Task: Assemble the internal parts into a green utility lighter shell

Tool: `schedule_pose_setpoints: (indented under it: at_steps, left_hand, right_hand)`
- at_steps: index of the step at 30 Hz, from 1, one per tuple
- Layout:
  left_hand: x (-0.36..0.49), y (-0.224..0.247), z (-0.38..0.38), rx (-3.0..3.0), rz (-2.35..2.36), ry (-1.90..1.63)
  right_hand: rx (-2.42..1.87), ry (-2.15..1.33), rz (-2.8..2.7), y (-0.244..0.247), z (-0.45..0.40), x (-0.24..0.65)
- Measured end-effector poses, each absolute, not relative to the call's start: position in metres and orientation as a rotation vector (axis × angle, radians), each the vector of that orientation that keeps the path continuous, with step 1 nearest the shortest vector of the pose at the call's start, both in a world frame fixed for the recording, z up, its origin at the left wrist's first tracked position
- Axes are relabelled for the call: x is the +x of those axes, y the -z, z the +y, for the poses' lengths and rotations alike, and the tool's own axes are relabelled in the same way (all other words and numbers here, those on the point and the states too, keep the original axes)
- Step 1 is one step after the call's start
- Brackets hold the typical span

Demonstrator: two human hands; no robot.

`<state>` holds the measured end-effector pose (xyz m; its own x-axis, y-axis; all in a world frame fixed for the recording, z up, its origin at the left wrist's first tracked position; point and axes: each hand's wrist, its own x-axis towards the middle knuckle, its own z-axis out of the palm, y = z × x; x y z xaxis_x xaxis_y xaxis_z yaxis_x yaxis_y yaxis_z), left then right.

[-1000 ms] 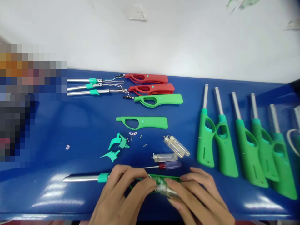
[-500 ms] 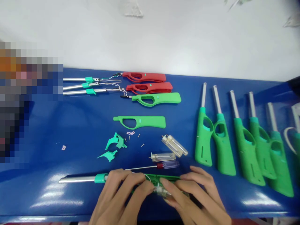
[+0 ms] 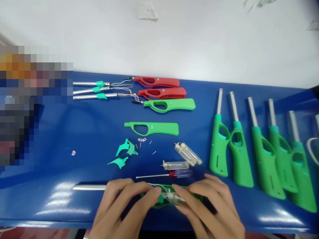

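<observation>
Near the table's front edge lies an opened green lighter shell with a metal tube reaching out to its left. My left hand is closed over the tube end of the shell, thumb and finger pressed by a white wire and a teal trigger piece. With my right hand I grip a clear fuel tank at the shell, its white valve end pointing left. The shell's handle end is mostly under my right fingers. Just beyond my hands rests a screwdriver with a red and clear handle.
Several finished-looking green lighters stand in a row at right. More fuel tanks, teal pieces, small screws and a bare green shell half lie mid-table. Behind are red shells wired to metal tubes. A blurred patch covers the left.
My left hand has moved left, covering the tube's teal collar. The fuel tank's valve end sits slightly higher, over the shell, with more of the trigger area showing. The view has shifted slightly.
</observation>
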<state>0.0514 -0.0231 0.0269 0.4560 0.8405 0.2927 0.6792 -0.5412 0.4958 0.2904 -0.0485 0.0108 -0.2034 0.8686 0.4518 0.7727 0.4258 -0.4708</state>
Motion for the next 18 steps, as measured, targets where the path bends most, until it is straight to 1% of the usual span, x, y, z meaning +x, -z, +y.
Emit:
schedule_pose_setpoints:
  at_steps: [5, 11, 18]
  left_hand:
    - [0.0432, -0.0317, -0.0236, 2.407, 1.347, -0.849]
    - [0.0485, -0.0313, -0.0233, 2.339, 1.368, -0.853]
    - [0.0443, -0.0241, -0.0185, 2.486, 1.259, -0.631]
  right_hand:
    - [-1.359, -0.184, -1.956, -0.0088, -0.0497, 0.293]
    - [-1.352, -0.211, -1.922, -0.0061, -0.0509, 0.2948]
    - [-1.392, -0.22, -1.887, -0.0114, -0.0506, 0.2914]
